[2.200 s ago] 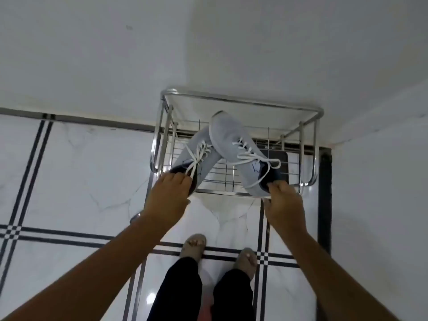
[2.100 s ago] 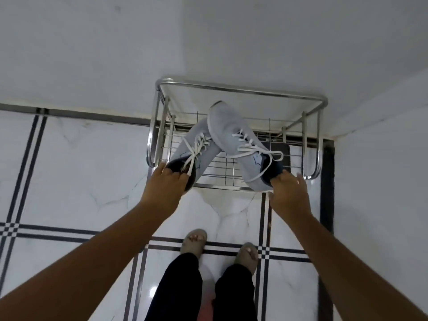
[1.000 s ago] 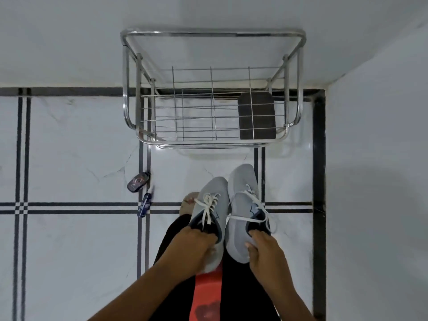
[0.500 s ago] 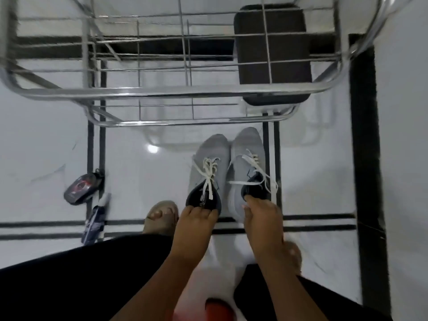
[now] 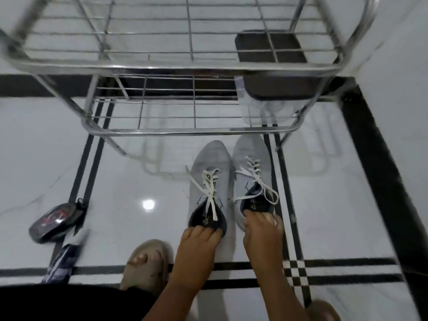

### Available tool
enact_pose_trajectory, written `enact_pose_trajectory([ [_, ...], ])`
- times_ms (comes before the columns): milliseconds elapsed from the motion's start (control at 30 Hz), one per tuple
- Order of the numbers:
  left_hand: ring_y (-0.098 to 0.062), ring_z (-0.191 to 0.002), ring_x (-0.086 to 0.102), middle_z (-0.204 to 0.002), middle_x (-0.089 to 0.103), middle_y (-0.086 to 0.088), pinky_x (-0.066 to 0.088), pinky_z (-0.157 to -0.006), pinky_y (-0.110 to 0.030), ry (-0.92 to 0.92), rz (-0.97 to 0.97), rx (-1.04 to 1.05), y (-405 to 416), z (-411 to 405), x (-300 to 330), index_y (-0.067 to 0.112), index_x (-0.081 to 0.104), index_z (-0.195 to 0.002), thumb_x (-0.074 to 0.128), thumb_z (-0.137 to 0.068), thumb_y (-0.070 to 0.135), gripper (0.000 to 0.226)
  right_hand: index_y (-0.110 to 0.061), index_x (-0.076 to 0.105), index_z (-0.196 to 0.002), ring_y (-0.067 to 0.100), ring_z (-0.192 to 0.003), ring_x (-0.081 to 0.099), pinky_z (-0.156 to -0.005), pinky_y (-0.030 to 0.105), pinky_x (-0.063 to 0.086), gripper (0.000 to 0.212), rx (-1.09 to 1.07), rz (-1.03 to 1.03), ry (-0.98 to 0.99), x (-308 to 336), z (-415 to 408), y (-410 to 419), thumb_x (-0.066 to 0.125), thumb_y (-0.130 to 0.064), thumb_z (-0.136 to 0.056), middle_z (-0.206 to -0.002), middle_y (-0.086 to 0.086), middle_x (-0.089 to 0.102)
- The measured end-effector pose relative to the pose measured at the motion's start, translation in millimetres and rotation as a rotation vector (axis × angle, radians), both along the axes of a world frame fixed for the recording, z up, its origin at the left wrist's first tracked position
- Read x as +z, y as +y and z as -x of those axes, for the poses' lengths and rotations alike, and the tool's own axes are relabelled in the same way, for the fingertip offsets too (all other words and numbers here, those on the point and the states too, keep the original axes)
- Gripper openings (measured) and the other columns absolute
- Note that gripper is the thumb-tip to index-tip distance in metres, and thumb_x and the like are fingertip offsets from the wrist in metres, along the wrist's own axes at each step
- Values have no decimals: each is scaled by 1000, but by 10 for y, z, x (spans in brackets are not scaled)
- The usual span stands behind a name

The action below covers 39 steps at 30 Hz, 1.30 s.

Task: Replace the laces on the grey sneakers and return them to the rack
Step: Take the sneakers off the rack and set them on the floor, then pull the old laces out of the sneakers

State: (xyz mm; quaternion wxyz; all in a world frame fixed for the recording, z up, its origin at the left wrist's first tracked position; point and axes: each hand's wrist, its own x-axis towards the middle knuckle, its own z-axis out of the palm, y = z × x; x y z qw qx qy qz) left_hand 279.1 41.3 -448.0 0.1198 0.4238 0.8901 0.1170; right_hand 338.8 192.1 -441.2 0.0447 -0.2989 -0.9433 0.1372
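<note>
Two grey sneakers with white laces stand side by side on the white tiled floor, toes pointing at the rack. The left sneaker (image 5: 212,167) has its heel gripped by my left hand (image 5: 199,246). The right sneaker (image 5: 251,156) has its heel collar held by my right hand (image 5: 262,230), fingers curled over the rim. Loose lace ends trail off both shoes. The steel wire rack (image 5: 176,66) stands just beyond the toes, its shelves bare of sneakers.
A dark rectangular pad (image 5: 273,63) lies on the rack's right side. On the floor at left lie a dark round case with red markings (image 5: 55,221) and a blue-and-white packet (image 5: 63,260). My sandalled foot (image 5: 146,262) is beside my left arm. A wall closes the right side.
I lifted both sneakers off the rack, brought them down and set them on the floor in front of it. The view dropped low and close to the rack.
</note>
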Motion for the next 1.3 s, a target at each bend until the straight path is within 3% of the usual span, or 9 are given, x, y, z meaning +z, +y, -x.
enact_pose_trajectory([
  [167,-24,-99,58,-103,65,-2,39,-83,-34,-78,254,-1,-202,-183,264,23,58,-112,52,-79,6,37,-17,72,-108,23,-89,63,-88,33,49,38,83,201,-181,332,-285,-148,55,4,-82,-92,4,71],
  [333,-29,-106,56,-111,64,-7,39,-87,-37,-100,366,-2,-420,-564,381,18,57,-113,45,-92,12,26,-26,69,-113,20,-98,62,-88,29,46,38,10,247,-264,403,-768,-611,49,-6,-88,-104,2,71],
  [500,-34,-115,55,-122,60,-15,43,-94,-39,-302,445,-57,-685,-806,507,12,58,-121,46,-95,14,29,-30,68,-99,15,-106,61,-107,36,31,20,-65,338,-446,547,-1012,-821,51,-28,-88,-102,-7,71],
  [600,-28,-106,61,-111,65,-11,48,-85,-31,-508,276,153,-776,-803,666,12,66,-104,50,-91,29,27,-26,66,-81,19,-94,64,-86,29,44,20,-170,339,-283,722,-873,-801,51,-32,-92,-90,-7,69],
  [667,-26,-98,63,-102,68,-8,49,-78,-30,-484,127,427,-803,-726,734,13,65,-95,45,-90,31,27,-28,63,-76,19,-85,63,-74,28,44,21,-201,370,-122,831,-692,-826,52,-29,-94,-83,-7,66],
  [800,-21,-99,61,-106,66,-2,51,-81,-30,-485,-6,740,-848,-565,643,18,60,-104,45,-93,21,20,-19,70,-75,16,-75,62,-74,29,49,21,-51,606,-89,829,-326,-955,58,-23,-93,-73,-5,65],
  [933,-16,-99,58,-109,58,1,45,-77,-27,-545,-23,676,-822,-649,448,23,58,-105,57,-88,28,18,-12,70,-82,23,-85,64,-77,31,54,18,39,551,-299,550,-212,-1077,59,-26,-87,-87,7,70],
  [1167,-14,-90,58,-104,54,5,48,-72,-28,-401,4,593,-774,-549,323,25,60,-100,55,-90,28,12,-23,60,-80,24,-95,60,-76,32,49,18,45,476,-261,399,-103,-1129,49,-24,-93,-105,0,58],
  [1300,-15,-88,56,-100,56,4,52,-76,-35,-355,10,535,-793,-576,248,22,59,-95,47,-94,22,12,-14,54,-87,22,-83,58,-74,35,50,18,-302,781,107,628,79,-934,46,-24,-99,-94,6,61],
])
